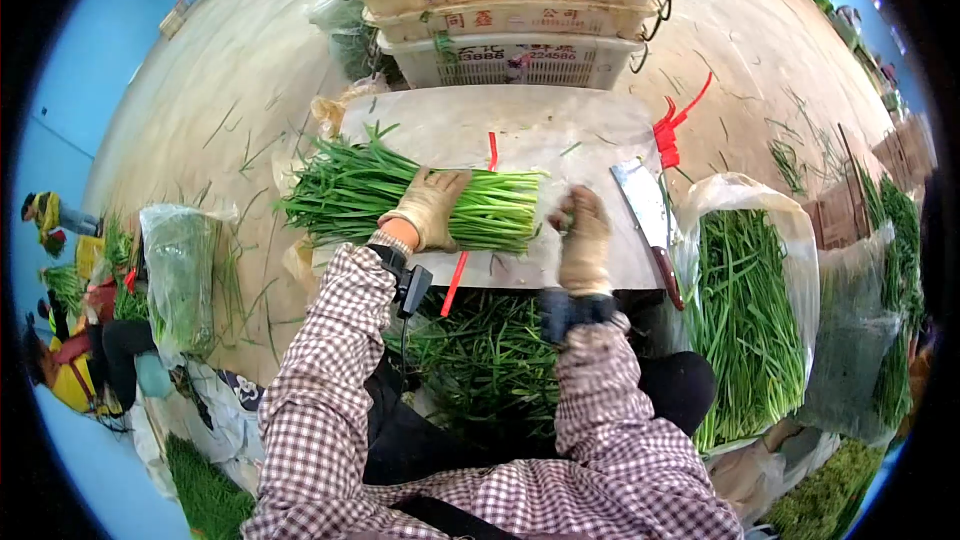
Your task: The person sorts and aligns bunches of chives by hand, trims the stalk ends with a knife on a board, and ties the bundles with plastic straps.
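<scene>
A bundle of long green stalks [345, 185] lies crosswise on the pale board [600, 265], its leafy ends to the left and its cut ends to the right. My gloved left hand [430, 208] is wrapped over the middle of it. Beneath the bundle runs a red strip [455, 283], which shows above and below it. Just right of the cut ends is my gloved right hand [583, 225], slightly blurred, its fingers curled; whether they hold anything cannot be made out. Farther right lies a knife [645, 205] with a brown handle. More red strips [667, 137] hang at the board's right edge.
Stacked crates [515, 61] stand behind the board. A bag of green stalks [750, 315] is at the right, another wrapped bundle [182, 275] at the left. Loose greens [480, 350] lie below the board. Other people [75, 360] are at the far left.
</scene>
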Available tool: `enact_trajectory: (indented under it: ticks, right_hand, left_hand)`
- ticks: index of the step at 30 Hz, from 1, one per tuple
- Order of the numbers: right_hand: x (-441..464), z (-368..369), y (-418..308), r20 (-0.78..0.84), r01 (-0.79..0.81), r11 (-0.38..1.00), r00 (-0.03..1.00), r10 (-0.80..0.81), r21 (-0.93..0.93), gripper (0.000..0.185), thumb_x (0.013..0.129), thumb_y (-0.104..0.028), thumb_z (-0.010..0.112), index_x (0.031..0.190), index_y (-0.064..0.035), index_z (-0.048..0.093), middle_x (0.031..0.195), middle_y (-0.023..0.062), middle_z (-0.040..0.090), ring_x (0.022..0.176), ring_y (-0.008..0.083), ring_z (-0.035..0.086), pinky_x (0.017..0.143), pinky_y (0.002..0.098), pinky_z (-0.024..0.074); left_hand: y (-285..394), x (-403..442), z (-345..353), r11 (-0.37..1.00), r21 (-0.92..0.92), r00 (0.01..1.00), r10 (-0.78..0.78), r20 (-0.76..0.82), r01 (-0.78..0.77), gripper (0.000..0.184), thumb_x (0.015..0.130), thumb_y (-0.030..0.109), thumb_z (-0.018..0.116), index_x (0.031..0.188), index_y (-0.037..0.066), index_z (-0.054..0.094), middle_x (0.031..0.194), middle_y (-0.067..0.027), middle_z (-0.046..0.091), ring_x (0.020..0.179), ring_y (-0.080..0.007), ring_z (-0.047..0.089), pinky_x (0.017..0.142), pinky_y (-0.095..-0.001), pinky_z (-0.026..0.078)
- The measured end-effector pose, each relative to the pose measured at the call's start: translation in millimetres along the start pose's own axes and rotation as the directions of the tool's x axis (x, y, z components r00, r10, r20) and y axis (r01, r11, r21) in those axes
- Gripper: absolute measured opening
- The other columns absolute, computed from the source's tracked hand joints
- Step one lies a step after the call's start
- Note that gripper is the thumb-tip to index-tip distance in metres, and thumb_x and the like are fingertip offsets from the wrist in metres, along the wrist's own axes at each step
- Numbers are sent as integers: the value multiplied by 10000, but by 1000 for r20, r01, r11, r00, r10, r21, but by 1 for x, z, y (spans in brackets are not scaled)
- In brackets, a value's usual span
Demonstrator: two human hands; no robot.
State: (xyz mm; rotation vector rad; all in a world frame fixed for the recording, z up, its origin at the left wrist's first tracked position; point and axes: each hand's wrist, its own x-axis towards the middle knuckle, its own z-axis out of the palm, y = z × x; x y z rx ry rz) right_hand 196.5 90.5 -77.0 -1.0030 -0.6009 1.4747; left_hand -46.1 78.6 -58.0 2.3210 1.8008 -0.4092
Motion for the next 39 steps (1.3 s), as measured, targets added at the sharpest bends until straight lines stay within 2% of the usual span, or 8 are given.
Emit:
enact_trajectory:
  ticks: [6, 12, 16, 25, 29, 32, 34, 39]
  right_hand:
    - [-46, -69, -64, 479, 355, 324, 583, 656, -877, 521, 837, -269, 762, 1286, -56, 604, 1148, 130, 698, 1060, 200, 644, 896, 315, 506]
    - [28, -36, 17, 187, 194, 881, 975, -123, -432, 547, 934, -275, 652, 1381, -11, 481, 1363, 150, 545, 1255, 215, 514, 1026, 322, 422]
    - [78, -22, 29, 455, 516, 222, 847, -275, -827, 393, 930, -228, 621, 1318, -180, 580, 1349, 91, 570, 1211, 309, 540, 1013, 400, 447]
    - [112, -10, 14, 619, 612, -101, 782, -72, -784, 416, 826, -140, 694, 1235, -192, 641, 1204, 102, 633, 1075, 320, 612, 917, 390, 510]
    - [111, 14, -6, 304, 567, -190, 661, 686, -802, 336, 860, -287, 659, 1171, -163, 690, 1176, 100, 676, 1104, 304, 633, 920, 393, 514]
    - [80, -14, -55, 370, 530, 145, 348, 861, -835, 332, 854, -283, 675, 1151, -137, 694, 1041, 120, 715, 885, 180, 664, 816, 315, 527]
    - [87, -22, -48, 460, 425, 201, 694, 553, -883, 454, 824, -237, 719, 1251, -106, 640, 1106, 134, 706, 990, 205, 664, 856, 310, 514]
    - [106, -11, 11, 512, 184, 513, 588, 626, -838, 507, 905, -208, 613, 1391, -106, 514, 1268, 192, 623, 1178, 269, 602, 1007, 343, 459]
  left_hand:
    - [4, 11, -16, 995, 97, 998, 10, 62, -16, 1128, 547, 551, 846, 1446, 67, 365, 1504, -167, 335, 1406, -316, 302, 1193, -490, 180]
    - [-8, 28, -8, 989, 109, 992, 93, 85, -102, 1135, 534, 580, 848, 1412, 33, 381, 1449, -179, 402, 1384, -330, 338, 1173, -473, 214]
    - [-9, 21, -4, 992, -61, 994, 110, -20, -111, 934, 573, 492, 839, 1310, 28, 503, 1253, -157, 573, 1179, -292, 541, 1099, -407, 346]
    - [5, 4, -7, 995, -98, 1000, 10, -17, -12, 905, 601, 416, 842, 1338, 29, 487, 1247, -149, 586, 1205, -271, 536, 1087, -394, 366]
    - [-1, -5, 15, 986, -140, 985, 67, -161, -90, 944, 553, 380, 863, 1327, -2, 480, 1221, -179, 580, 1153, -326, 540, 1029, -409, 413]
    - [-9, -14, 31, 972, -146, 943, 134, -305, -186, 933, 532, 365, 872, 1304, 17, 478, 1217, -167, 558, 1153, -349, 524, 1049, -448, 395]
    - [-11, -16, 38, 965, -127, 913, 166, -374, -227, 927, 526, 360, 873, 1295, 31, 473, 1211, -156, 552, 1162, -346, 514, 1063, -470, 376]
    - [-12, -17, 46, 975, -76, 910, 164, -380, -207, 873, 581, 421, 831, 1295, 65, 476, 1214, -147, 547, 1176, -335, 508, 1091, -471, 350]
